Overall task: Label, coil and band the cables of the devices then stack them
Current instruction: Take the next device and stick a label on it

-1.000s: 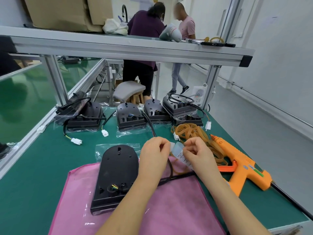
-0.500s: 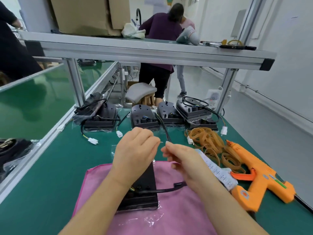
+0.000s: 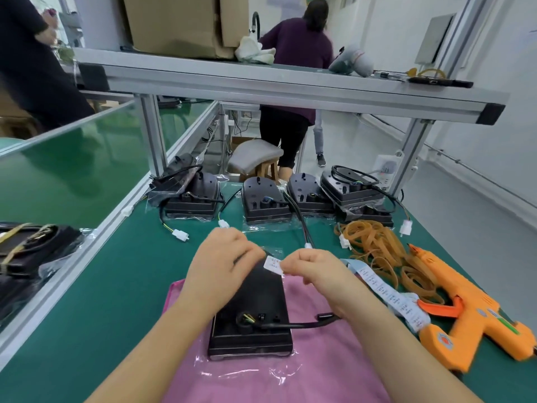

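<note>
1. The right hand (image 3: 313,271) pinched a small white label (image 3: 273,264) above the device (image 3: 252,315), which lay on the pink cloth (image 3: 290,373). The left hand (image 3: 223,263) curled at the label's other edge, apparently gripping the cable (image 3: 299,325).
2. The label could fold crooked or stick to fingertips if either pinch slipped.
3. Tugging the cable might drag the device off the cloth.

Small print marks the white label (image 3: 273,264) and the label strip (image 3: 386,292), but none is legible.
</note>
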`<state>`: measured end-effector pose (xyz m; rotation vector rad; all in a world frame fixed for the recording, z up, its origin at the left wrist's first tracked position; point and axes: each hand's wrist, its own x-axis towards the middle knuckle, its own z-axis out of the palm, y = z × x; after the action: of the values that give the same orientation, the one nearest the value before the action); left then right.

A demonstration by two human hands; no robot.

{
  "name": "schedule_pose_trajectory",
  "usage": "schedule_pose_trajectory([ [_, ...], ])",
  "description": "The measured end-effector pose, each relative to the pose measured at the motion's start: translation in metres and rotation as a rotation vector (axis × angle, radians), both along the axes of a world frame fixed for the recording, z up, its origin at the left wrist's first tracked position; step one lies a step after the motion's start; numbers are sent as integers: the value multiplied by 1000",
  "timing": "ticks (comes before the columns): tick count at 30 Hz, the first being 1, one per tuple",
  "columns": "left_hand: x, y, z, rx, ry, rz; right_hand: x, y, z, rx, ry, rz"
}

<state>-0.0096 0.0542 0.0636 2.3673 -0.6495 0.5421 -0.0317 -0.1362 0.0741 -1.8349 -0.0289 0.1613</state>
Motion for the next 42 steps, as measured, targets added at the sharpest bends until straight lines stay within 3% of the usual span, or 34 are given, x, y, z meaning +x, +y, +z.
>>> schedule_pose_trajectory([
  [2, 6, 6, 1, -163, 409, 87, 5, -1, -1, -94, 9, 76],
  [4, 9, 11, -2, -275, 700, 35, 11, -1, -3, -166, 15, 128],
  [7, 11, 14, -4, -418, 854, -28, 18, 2, -3, -219, 13, 176],
  [14, 19, 12, -2, -345, 802, 72, 33, 14, -5, -305, 11, 168],
  [20, 23, 7, -9, -108, 695, 172, 40, 30, -11, -565, 15, 99],
  [26, 22, 4, -20, -23, 626, 220, 40, 35, -11, -784, -24, 124],
  [42, 16, -1, -25, 138, 472, 250, 36, 44, -12, -1046, -113, 145],
])
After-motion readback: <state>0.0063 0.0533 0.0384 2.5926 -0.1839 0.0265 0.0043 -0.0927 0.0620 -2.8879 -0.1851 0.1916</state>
